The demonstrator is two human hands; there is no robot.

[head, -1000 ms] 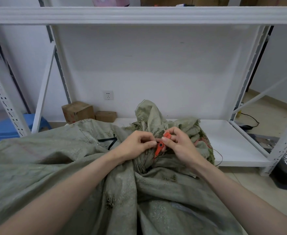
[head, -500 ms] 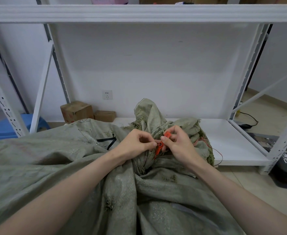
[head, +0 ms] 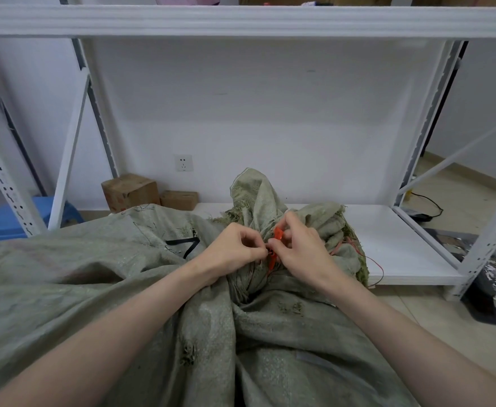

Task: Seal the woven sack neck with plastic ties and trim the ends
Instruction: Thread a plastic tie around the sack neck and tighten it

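A large grey-green woven sack (head: 94,283) lies across the foreground, its gathered neck (head: 255,201) bunched upright at the centre. An orange plastic tie (head: 276,239) sits at the neck between both hands. My left hand (head: 232,254) pinches at the tie's lower part with curled fingers. Just to the right, my right hand (head: 302,251) pinches the tie's orange tab at its upper end. A thin orange strand (head: 370,261) trails off to the right over the sack's frayed edge. Where the tie wraps the neck is hidden by my fingers.
A white metal rack surrounds the scene, with its low shelf (head: 402,248) behind the sack. Two cardboard boxes (head: 129,190) stand by the wall socket (head: 184,163). A blue stool (head: 3,221) is at the left. A black strap (head: 186,245) lies on the sack.
Both hands stay at the neck. The fingers have shifted slightly on the orange tie, and the right hand now holds the tab a little higher.
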